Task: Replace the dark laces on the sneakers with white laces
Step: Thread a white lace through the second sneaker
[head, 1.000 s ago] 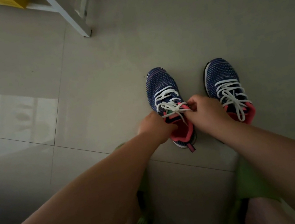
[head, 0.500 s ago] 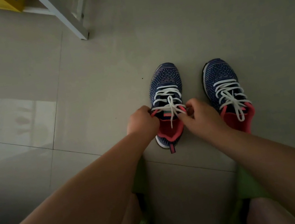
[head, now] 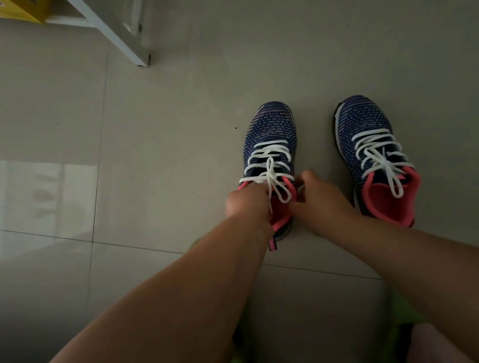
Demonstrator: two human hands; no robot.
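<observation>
Head view looks down on two blue knit sneakers with pink collars, side by side on the tiled floor (head: pixel 238 37), toes pointing away. The left sneaker (head: pixel 270 144) sits between both hands; the right sneaker (head: pixel 365 133) stands just beside, untouched, its white laces tied loosely. The left hand (head: pixel 243 201) grips the pink collar on one side and the right hand (head: pixel 317 196) curls against the other, probably to steady and square the shoe; whether the right fingers pinch the collar or a lace end is hard to tell, since they are tucked under. The white lace (head: pixel 270 172) runs through all the eyelets, its bow hanging loose over the tongue. No dark lace is visible, so the swap looks nearly done.

Compared with a second ago, the hands have let go of the bow and dropped to the collar, and the left sneaker now sits straighter.
</observation>
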